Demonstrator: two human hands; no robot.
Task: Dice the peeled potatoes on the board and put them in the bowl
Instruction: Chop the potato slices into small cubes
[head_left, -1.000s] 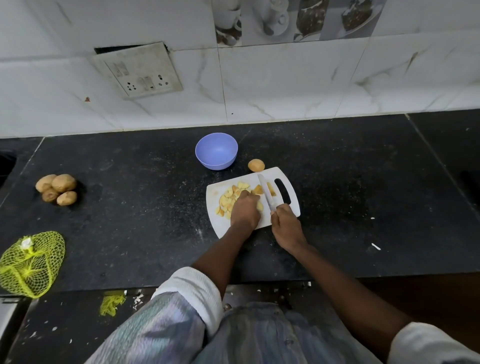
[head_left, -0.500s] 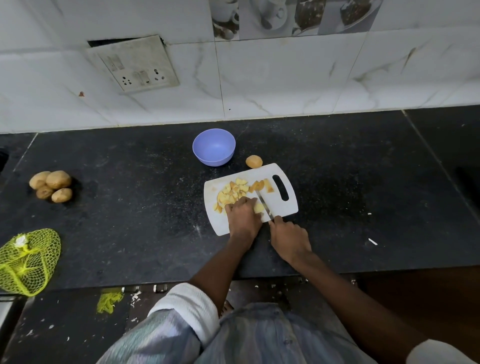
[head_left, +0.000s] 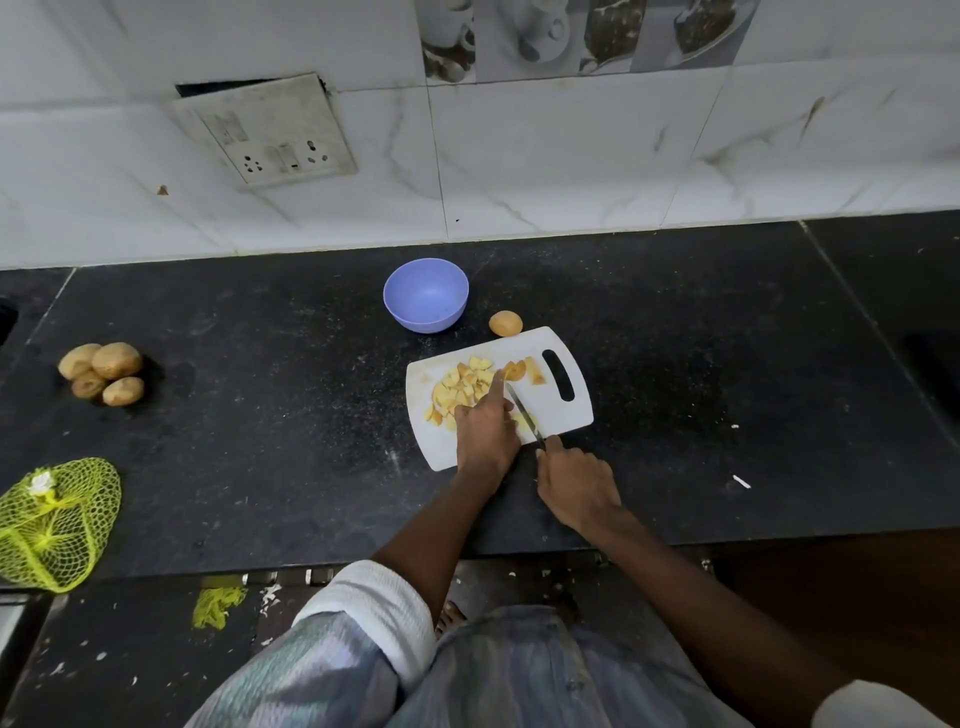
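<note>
Right hand (head_left: 576, 486) gripping knife (head_left: 524, 414), left hand (head_left: 485, 428) on potato pieces (head_left: 460, 387) (white board (head_left: 563, 410)).

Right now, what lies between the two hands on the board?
In the head view, the knife blade lies between the left hand and right hand, over the board.

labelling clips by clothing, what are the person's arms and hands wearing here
Both hands, the left hand and the right hand, are bare: no gloves, rings or watch show. Both forearms are bare too. White ribbed sleeves are pushed up near the elbows, the right one only just in view.
</note>
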